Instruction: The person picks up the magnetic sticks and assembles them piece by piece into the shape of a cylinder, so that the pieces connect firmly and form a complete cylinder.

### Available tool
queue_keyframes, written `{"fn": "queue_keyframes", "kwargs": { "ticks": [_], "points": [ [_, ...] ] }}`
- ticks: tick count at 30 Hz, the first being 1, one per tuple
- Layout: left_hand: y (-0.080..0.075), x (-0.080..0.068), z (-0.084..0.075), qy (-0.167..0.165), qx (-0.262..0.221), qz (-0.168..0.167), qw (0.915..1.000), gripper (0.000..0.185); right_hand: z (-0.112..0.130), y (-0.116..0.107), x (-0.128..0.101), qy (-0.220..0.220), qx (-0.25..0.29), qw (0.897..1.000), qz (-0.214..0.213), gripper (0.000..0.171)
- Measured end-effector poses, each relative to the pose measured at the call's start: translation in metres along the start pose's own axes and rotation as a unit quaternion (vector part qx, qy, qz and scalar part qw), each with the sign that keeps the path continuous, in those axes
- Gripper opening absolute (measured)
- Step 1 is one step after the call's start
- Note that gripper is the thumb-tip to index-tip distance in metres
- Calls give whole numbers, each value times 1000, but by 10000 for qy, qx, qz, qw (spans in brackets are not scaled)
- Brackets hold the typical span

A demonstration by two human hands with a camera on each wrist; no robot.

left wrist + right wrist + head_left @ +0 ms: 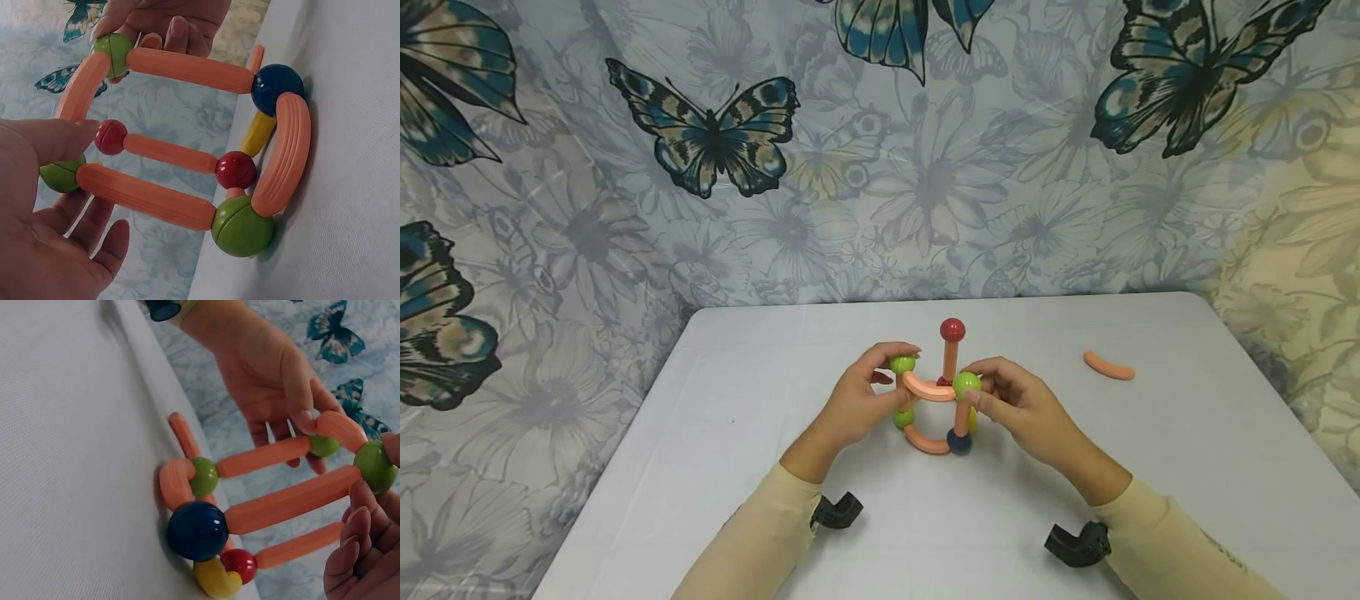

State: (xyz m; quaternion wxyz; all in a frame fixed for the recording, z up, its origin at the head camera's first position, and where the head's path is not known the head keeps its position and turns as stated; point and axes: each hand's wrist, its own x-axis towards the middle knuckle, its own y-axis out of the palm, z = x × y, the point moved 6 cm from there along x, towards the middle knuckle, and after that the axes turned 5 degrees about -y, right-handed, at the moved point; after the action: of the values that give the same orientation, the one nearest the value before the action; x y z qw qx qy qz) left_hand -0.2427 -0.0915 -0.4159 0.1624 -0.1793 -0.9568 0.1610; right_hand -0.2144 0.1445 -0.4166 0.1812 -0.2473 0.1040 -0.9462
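A frame of magnetic balls and sticks stands on the white table between both hands. My left hand (pixel 856 407) pinches the upper left green ball (pixel 62 175) between thumb and fingers. The upper right green ball (pixel 967 384) is pinched by my right hand (pixel 1026 410). A curved orange stick (pixel 928 389) spans these two balls. Straight orange sticks (pixel 147 195) run down to a lower green ball (pixel 242 226) and a dark blue ball (pixel 197 530), joined by another curved stick (pixel 284 156). Behind, a red ball (pixel 952 330) tops an upright stick; a yellow curved piece (pixel 215 579) sits low.
One loose curved orange stick (pixel 1108 367) lies on the table (pixel 1187 467) at the right. Black wrist mounts (pixel 1078 546) hang under both sleeves. A butterfly-patterned cloth (pixel 925 208) rises behind the table's far edge.
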Motion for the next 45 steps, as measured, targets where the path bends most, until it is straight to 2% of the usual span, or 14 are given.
{"fn": "queue_keyframes", "kwargs": {
  "ticks": [13, 17, 23, 27, 31, 34, 37, 41, 43, 45],
  "points": [
    [-1, -1, -3, -67, -165, 28, 9998, 44, -3, 2, 0, 60, 213, 9997, 77, 25],
    [-2, -1, -2, -91, -196, 15, 9998, 45, -5, 2, 0, 60, 127, 9998, 147, 27],
    [-9, -1, 1, -35, -291, 64, 9996, 55, -20, 6, -7, 264, -126, 9978, 602, 31],
    [-25, -2, 7, -151, -758, -20, 9970, 59, -40, 9, -16, 667, -515, 9911, 1034, 27],
    [-50, -4, 17, -535, -1579, -219, 9858, 52, -54, 15, -23, 889, -756, 9836, 1377, 26],
    [-69, -6, 30, -1015, -1698, -455, 9792, 54, -58, 20, -26, 792, -909, 9806, 1543, 28],
    [-82, -9, 51, -1765, -1164, -610, 9755, 54, -59, 23, -28, 642, -1037, 9797, 1590, 29],
    [-85, -15, 84, -2769, -197, -323, 9602, 58, -58, 24, -28, 579, -1180, 9790, 1557, 29],
    [-83, -17, 94, -3005, 177, -103, 9536, 60, -58, 24, -28, 578, -1228, 9785, 1556, 29],
    [-80, -19, 99, -3076, 470, 34, 9504, 57, -58, 25, -28, 587, -1247, 9779, 1571, 29]
  ]
}}
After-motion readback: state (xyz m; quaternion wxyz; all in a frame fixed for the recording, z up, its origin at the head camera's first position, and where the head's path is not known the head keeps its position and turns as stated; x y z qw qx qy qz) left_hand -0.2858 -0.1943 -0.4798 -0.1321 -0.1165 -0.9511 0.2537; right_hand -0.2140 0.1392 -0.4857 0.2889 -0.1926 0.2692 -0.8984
